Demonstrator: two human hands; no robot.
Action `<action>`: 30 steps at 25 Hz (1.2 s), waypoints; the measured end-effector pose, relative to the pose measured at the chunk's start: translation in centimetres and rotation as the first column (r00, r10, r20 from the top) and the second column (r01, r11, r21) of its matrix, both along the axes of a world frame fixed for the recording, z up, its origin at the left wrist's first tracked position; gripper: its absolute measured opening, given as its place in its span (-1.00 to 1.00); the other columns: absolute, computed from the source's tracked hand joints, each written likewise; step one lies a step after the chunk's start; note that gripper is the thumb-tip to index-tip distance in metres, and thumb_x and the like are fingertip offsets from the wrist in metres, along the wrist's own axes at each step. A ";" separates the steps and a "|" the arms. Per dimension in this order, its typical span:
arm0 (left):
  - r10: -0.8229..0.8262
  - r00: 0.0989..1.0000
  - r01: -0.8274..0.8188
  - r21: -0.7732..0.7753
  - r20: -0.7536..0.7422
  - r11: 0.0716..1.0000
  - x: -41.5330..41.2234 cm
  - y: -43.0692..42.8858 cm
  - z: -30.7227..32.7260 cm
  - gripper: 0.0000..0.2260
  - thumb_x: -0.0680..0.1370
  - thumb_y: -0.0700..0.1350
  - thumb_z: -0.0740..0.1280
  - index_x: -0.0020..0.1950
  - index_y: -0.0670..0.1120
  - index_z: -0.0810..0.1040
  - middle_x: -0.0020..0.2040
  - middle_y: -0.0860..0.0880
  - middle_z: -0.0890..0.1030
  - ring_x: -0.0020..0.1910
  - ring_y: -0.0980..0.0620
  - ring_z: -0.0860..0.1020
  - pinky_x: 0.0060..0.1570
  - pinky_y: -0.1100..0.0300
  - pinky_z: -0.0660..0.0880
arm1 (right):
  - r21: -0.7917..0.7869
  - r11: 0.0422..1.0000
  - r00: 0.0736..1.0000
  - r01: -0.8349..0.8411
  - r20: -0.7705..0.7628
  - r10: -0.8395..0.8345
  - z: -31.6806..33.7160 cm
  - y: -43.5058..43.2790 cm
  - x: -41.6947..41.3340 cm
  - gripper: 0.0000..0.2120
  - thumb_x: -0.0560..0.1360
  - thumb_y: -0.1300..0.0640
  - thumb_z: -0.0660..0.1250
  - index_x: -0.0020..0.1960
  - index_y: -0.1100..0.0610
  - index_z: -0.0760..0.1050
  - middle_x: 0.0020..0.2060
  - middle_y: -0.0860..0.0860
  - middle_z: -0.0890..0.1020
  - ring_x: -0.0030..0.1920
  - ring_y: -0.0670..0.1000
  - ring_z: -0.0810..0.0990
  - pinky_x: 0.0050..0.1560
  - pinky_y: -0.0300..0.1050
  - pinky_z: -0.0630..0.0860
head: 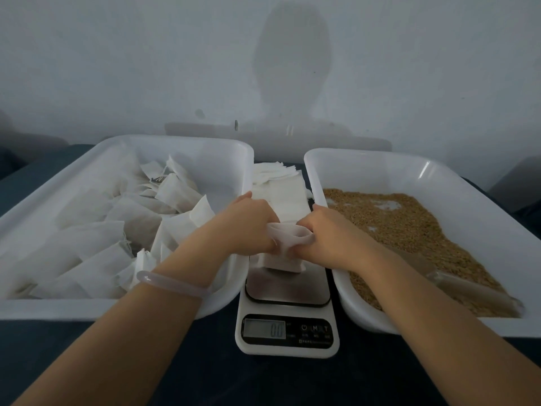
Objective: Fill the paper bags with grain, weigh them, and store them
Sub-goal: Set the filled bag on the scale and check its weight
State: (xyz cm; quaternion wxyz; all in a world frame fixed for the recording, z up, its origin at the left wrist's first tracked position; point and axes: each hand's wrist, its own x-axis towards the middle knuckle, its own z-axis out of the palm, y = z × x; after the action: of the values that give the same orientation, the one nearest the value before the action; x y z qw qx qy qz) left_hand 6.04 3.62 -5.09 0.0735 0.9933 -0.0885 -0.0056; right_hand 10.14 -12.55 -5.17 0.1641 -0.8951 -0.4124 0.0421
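A small white paper bag [288, 244] stands on the steel plate of the kitchen scale [287, 291], its mouth spread wide. My left hand [248, 227] pinches the left rim of the bag and my right hand [330, 232] pinches the right rim. The scale's display [265, 329] reads 0.0. Brown grain [409, 230] lies in the white tray on the right [366, 162], with a scoop [456, 282] resting on it near the front. The white tray on the left [175, 143] holds several filled paper bags [117, 230].
A stack of flat empty bags [281, 186] lies between the two trays, behind the scale. Everything stands on a dark blue surface [278, 382]. A pale wall rises close behind the trays. A bangle [172, 284] is on my left wrist.
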 end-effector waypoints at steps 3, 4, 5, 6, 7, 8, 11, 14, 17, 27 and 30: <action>0.016 1.000 -0.016 0.057 -0.005 0.998 0.1 -0.6 -0.3 -0.73 0.43 0.03 0.36 -0.44 0.11 0.37 -0.40 0.16 0.41 -0.20 0.12 0.41 0.44 0.07 0.02 | -0.066 0.998 0.996 -0.020 0.080 0.025 -0.1 0.3 -0.3 -0.72 0.40 -0.04 0.36 -0.44 0.03 0.51 -0.54 -0.06 0.42 -0.24 0.02 0.43 -0.10 -0.45 0.19; 0.019 1.000 -0.020 0.085 0.012 0.996 0.1 -0.8 -0.4 -0.76 0.42 0.04 0.36 -0.41 0.14 0.38 -0.39 0.16 0.39 -0.19 0.11 0.40 0.42 0.06 0.05 | -0.079 0.997 0.995 -0.015 0.096 0.023 0.0 0.4 -0.4 -0.79 0.41 -0.04 0.36 -0.36 0.01 0.59 -0.52 -0.08 0.43 -0.19 0.02 0.43 -0.14 -0.34 0.20; 0.022 0.999 -0.025 0.113 0.030 0.993 0.0 -1.0 -0.5 -0.78 0.42 0.05 0.36 -0.39 0.15 0.39 -0.40 0.16 0.37 -0.19 0.10 0.39 0.40 0.06 0.07 | -0.089 0.996 0.994 -0.020 0.105 0.029 0.1 0.6 -0.6 -0.84 0.42 -0.04 0.37 -0.27 0.00 0.64 -0.50 -0.10 0.42 -0.15 0.02 0.42 -0.13 -0.26 0.20; 0.017 0.999 -0.022 0.135 0.043 0.991 -0.1 -1.2 -0.5 -0.80 0.42 0.05 0.36 -0.37 0.15 0.40 -0.40 0.16 0.36 -0.19 0.09 0.40 0.38 0.06 0.08 | -0.102 0.994 0.993 -0.028 0.112 0.039 0.2 0.7 -0.7 -0.86 0.42 -0.03 0.37 -0.21 0.00 0.66 -0.49 -0.11 0.42 -0.14 0.02 0.42 -0.08 -0.23 0.20; 0.018 0.999 -0.023 0.137 0.039 0.990 -0.2 -1.2 -0.4 -0.82 0.41 0.06 0.36 -0.36 0.15 0.42 -0.40 0.16 0.36 -0.18 0.08 0.41 0.38 0.06 0.07 | -0.110 0.993 0.992 -0.034 0.114 0.046 0.2 0.7 -0.7 -0.87 0.43 -0.01 0.38 -0.17 0.00 0.67 -0.48 -0.12 0.43 -0.14 0.02 0.42 -0.03 -0.24 0.19; 0.023 1.000 -0.026 0.116 0.019 0.993 -0.3 -1.3 -0.4 -0.84 0.41 0.08 0.36 -0.34 0.16 0.45 -0.40 0.17 0.38 -0.16 0.08 0.43 0.38 0.06 0.03 | -0.116 0.993 0.993 -0.031 0.110 0.044 0.2 0.7 -0.7 -0.88 0.43 0.02 0.38 -0.16 0.02 0.67 -0.47 -0.12 0.44 -0.13 0.01 0.43 -0.04 -0.26 0.15; 0.041 0.999 -0.040 0.070 -0.020 0.997 -0.1 -1.1 -0.3 -0.84 0.44 0.09 0.33 -0.34 0.16 0.46 -0.37 0.19 0.42 -0.12 0.12 0.42 0.42 0.02 -0.06 | -0.104 0.995 0.998 -0.001 0.068 0.008 0.4 0.4 -0.6 -0.91 0.42 0.09 0.37 -0.24 0.04 0.62 -0.45 -0.12 0.43 -0.12 -0.02 0.41 -0.02 -0.30 0.12; 0.052 0.999 -0.051 0.058 -0.012 0.997 0.1 -1.1 -0.3 -0.75 0.47 0.04 0.32 -0.40 0.17 0.38 -0.37 0.18 0.41 -0.13 0.10 0.41 0.44 0.00 -0.06 | -0.126 0.992 0.999 0.000 0.038 0.005 0.4 0.4 -0.5 -0.77 0.44 0.09 0.34 -0.39 -0.01 0.46 -0.47 -0.10 0.43 -0.12 -0.01 0.43 0.04 -0.26 0.15; 0.053 0.999 -0.053 0.037 -0.001 0.998 0.0 -1.0 -0.3 -0.74 0.45 0.01 0.32 -0.42 0.14 0.34 -0.38 0.16 0.41 -0.15 0.09 0.42 0.43 0.03 -0.06 | -0.086 0.996 1.000 -0.001 -0.016 0.000 0.3 0.4 0.0 -0.93 0.42 0.04 0.35 -0.19 0.02 0.57 -0.24 -0.03 0.56 -0.04 -0.02 0.47 -0.02 -0.20 0.32; 0.038 0.999 -0.030 -0.186 0.039 0.982 -0.3 -0.5 0.0 -0.86 0.43 -0.07 0.37 -0.13 0.13 0.43 -0.26 0.12 0.51 -0.17 0.05 0.40 0.38 0.07 0.10 | 0.155 0.987 0.966 0.039 -0.258 0.002 -0.3 -0.7 0.9 -0.39 0.35 0.07 0.47 0.36 -0.01 0.36 0.14 -0.15 0.53 0.12 -0.14 0.50 -0.09 -0.41 0.36; 0.040 0.999 -0.032 -0.198 0.037 0.980 -0.4 -0.4 0.0 -0.85 0.43 -0.08 0.37 -0.10 0.11 0.44 -0.20 0.08 0.54 -0.16 0.06 0.41 0.40 0.08 0.06 | 0.166 0.985 0.966 0.040 -0.259 0.005 -0.3 -0.9 0.9 -0.40 0.35 0.07 0.47 0.35 -0.01 0.37 0.08 -0.18 0.51 0.12 -0.14 0.50 -0.09 -0.41 0.37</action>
State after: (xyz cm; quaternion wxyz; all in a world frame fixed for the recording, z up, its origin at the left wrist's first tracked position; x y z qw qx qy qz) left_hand 5.59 3.23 -5.05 0.1701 0.9825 -0.0722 0.0248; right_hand 11.03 -13.41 -5.48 0.2924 -0.8683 -0.3816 0.1220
